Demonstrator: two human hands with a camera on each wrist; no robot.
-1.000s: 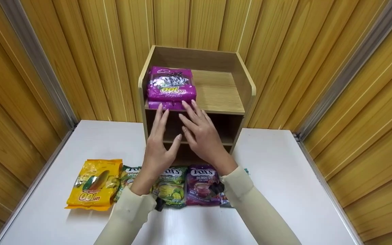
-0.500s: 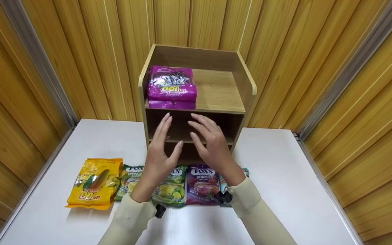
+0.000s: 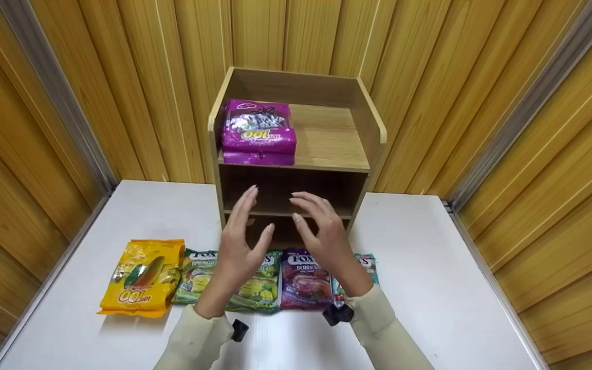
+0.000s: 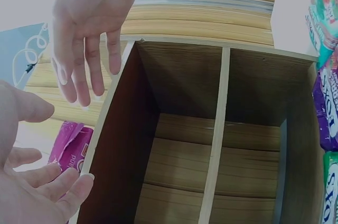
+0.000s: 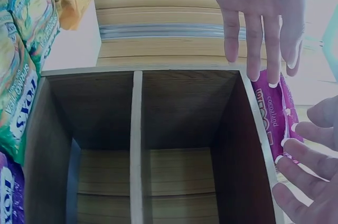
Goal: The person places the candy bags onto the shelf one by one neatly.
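My left hand (image 3: pixel 237 249) and right hand (image 3: pixel 327 241) hover in front of the wooden shelf unit (image 3: pixel 373 126), palms partly facing each other and fingers extended, holding nothing. On the left side of its top board lies a purple candy bag (image 3: pixel 259 126), apart from both hands. Below the hands a row of candy bags lies on the table: a green spring tea bag (image 3: pixel 193 280), another green bag (image 3: pixel 260 293), a purple berries bag (image 3: pixel 306 285) and a teal bag (image 3: pixel 368 262) partly behind my right wrist. Both wrist views show the hands with a gap between them.
A yellow candy bag (image 3: pixel 144 277) lies at the left end of the row on the white table (image 3: pixel 429 282). The shelf's two lower compartments are visible in the left wrist view, split by a board (image 4: pixel 219 123). Wood-panelled walls (image 3: pixel 548 154) enclose the table.
Both hands have drawn back and down from the front of the purple bag on the top board, and their gap has widened. The bag stays in place.
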